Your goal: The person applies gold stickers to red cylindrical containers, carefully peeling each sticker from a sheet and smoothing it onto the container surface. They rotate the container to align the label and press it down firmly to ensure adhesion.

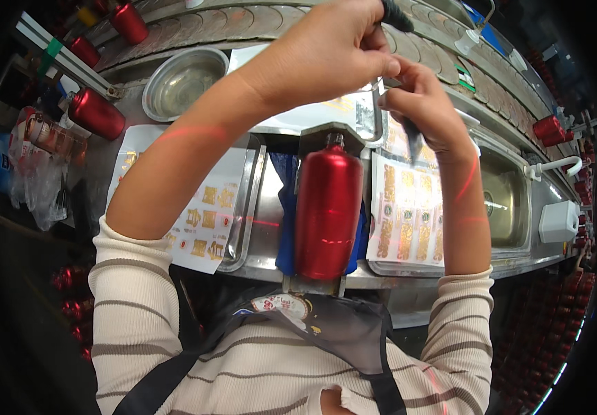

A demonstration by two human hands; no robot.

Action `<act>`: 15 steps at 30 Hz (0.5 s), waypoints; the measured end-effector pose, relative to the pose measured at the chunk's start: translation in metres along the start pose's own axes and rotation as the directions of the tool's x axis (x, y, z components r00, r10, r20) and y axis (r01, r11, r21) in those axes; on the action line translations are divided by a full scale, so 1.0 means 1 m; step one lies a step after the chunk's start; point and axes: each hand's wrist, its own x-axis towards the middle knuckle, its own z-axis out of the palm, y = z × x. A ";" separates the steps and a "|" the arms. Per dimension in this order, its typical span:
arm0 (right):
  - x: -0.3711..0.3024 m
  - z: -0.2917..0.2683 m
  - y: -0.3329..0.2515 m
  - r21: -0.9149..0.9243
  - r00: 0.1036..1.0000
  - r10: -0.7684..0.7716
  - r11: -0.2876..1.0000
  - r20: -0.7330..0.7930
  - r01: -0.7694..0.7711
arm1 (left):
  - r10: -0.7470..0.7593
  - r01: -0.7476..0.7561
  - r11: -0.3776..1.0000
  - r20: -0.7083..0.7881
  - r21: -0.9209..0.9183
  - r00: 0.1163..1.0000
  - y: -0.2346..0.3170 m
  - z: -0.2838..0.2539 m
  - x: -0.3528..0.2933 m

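Bottle (329,214) lies bodyward of the left hand (343,52), neck at the bracket (310,140), presumably against rolling. Left fingertips pinch, on what I can't tell; the right hand (424,111) curls round a dark tool (412,138).

Count: 2 hands (left (340,52), right (428,107)), 1 centre red bottle (329,211), 3 upper-left red bottles (96,114), 1 metal bowl (154,88), 1 sink (509,232), 1 white jug (558,221). Lower-right red bottles (554,332): many, too dim to count.

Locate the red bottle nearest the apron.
In the head view, the red bottle is central, just beyond the apron, between the left patterned sheet and right patterned sheet.
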 end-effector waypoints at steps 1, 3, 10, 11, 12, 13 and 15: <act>-0.017 -0.008 -0.008 0.096 0.998 0.022 0.995 0.055 -0.028 | -0.016 0.023 0.990 0.047 -0.138 0.999 0.030 0.002 -0.009; -0.053 -0.022 -0.017 0.212 0.991 0.097 0.970 0.092 -0.115 | -0.096 0.095 0.981 0.001 -0.170 0.995 0.044 0.003 -0.028; -0.162 0.027 -0.040 0.040 0.974 0.191 0.981 -0.123 -0.188 | -0.178 0.112 0.936 -0.175 -0.333 0.968 0.054 0.048 -0.149; -0.177 0.036 -0.037 0.016 0.962 0.233 0.972 -0.143 -0.233 | -0.194 0.115 0.919 -0.178 -0.378 0.965 0.048 0.062 -0.168; -0.176 0.036 -0.033 0.032 0.935 0.337 0.941 -0.107 -0.336 | -0.283 0.185 0.896 -0.196 -0.404 0.939 0.045 0.067 -0.176; -0.187 0.046 -0.026 0.014 0.937 0.331 0.943 -0.108 -0.332 | -0.311 0.209 0.896 -0.218 -0.393 0.925 0.042 0.078 -0.196; -0.207 0.066 -0.005 -0.042 0.926 0.359 0.930 -0.119 -0.366 | -0.445 0.327 0.836 -0.196 -0.441 0.874 0.040 0.097 -0.228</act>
